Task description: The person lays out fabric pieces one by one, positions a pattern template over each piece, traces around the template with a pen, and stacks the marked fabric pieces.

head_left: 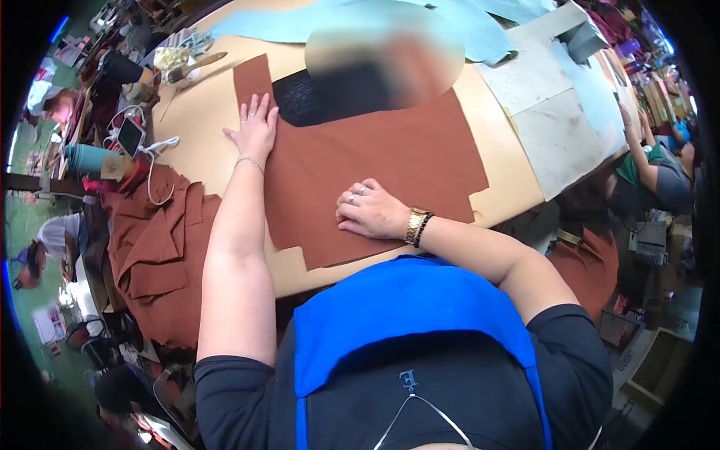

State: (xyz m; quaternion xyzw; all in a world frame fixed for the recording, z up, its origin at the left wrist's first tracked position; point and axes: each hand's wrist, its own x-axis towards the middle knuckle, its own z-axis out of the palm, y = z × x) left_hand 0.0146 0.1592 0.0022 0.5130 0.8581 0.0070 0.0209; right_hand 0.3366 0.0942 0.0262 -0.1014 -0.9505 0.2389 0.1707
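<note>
A flat piece of reddish-brown fabric (382, 161) lies on the tan table surface. My left hand (259, 129) rests flat at its upper left strip, fingers spread, holding nothing. Lower down, near the middle of the fabric, my right hand (373, 211) sits with its fingers curled under and pressed together. Whatever is under those fingers, if anything, is hidden. Beyond the cloth's upper edge, a black glossy panel (304, 97) is partly covered by a blurred oval patch.
Crumpled brown cloth (161, 255) hangs at the table's left edge. A brush (196, 66), a phone (130, 137) with a white cable and a teal cup (86, 161) stand nearby. Light-blue material (277, 24) lies at the back, grey board (566, 127) on the right. Another person (656, 169) is further right.
</note>
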